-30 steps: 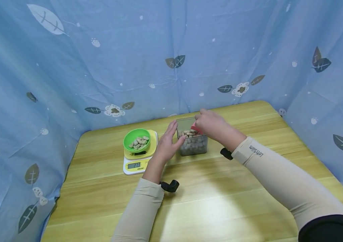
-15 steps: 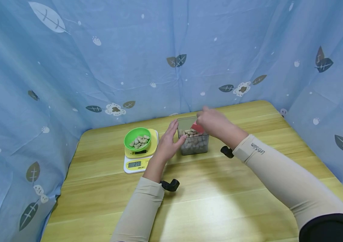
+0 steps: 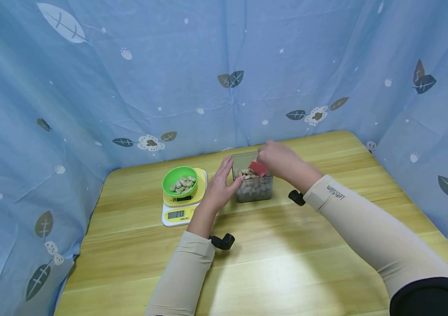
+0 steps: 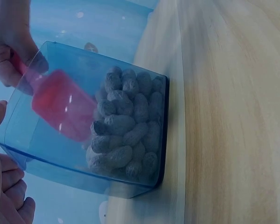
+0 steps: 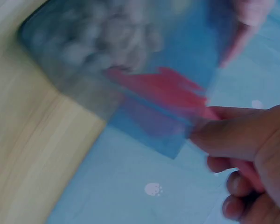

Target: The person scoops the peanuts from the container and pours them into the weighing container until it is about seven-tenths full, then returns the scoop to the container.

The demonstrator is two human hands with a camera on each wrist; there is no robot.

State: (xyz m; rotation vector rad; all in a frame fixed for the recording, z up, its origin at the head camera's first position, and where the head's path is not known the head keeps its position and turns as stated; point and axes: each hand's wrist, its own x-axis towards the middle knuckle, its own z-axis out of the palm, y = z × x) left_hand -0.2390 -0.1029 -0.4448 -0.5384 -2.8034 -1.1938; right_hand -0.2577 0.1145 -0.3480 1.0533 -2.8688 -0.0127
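My right hand (image 3: 283, 162) grips the handle of a red scoop (image 3: 258, 168) over a clear, smoke-tinted plastic box (image 3: 261, 193). Through the wall in the left wrist view, the scoop's blade (image 4: 65, 105) slants down inside, its tip at the unshelled peanuts (image 4: 126, 126). These fill the lower part of the box. My left hand (image 3: 219, 186) rests at the box's left side, fingers extended along it and thumb at the front rim. The right wrist view is blurred around the box, but thumb and fingers show wrapped round the scoop handle.
Left of the box stands a yellow and white kitchen scale (image 3: 202, 193), its display lit. On it sits a green bowl (image 3: 167, 181) holding several peanuts (image 3: 182, 185). A blue patterned curtain (image 3: 192, 79) hangs behind the wooden table (image 3: 129, 245).
The scoop has shifted slightly within the box, and more of its red blade shows now. My right hand has moved a little to the right. My left hand stays at the box.
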